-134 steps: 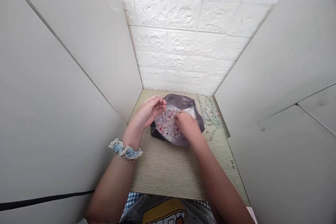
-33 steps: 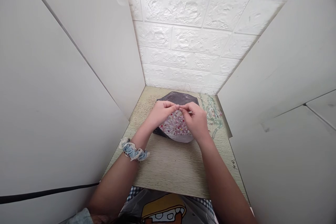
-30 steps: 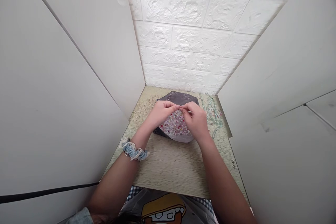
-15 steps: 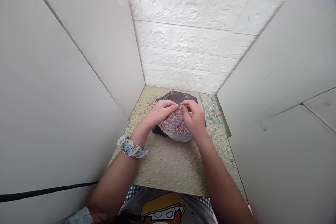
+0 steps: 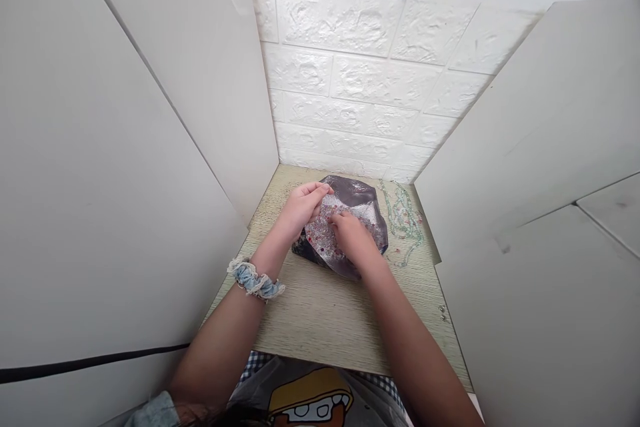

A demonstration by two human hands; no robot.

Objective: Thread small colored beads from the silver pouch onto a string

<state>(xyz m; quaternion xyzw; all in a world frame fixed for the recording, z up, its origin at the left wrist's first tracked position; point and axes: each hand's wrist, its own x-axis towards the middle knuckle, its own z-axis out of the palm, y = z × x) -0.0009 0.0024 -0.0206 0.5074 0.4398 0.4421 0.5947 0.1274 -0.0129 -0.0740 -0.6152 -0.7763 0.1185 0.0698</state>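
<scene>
From the head camera, the left hand [image 5: 301,208] curls its fingers together at the edge of a dark foil pouch [image 5: 357,195]. The right hand [image 5: 353,240] presses its bunched fingers down into the small mixed beads [image 5: 320,235] inside the pouch; whether they pinch any bead cannot be told. The pouch lies on a wood-grain tabletop [image 5: 320,327], just beside strands of green beads [image 5: 403,221].

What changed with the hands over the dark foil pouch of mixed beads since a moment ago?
The left hand and right hand, earlier pinched together fingertip to fingertip, have parted: the right moved down into the mixed beads, the left moved back to the left of the dark foil pouch. The pale green bead strands stayed put.
</scene>
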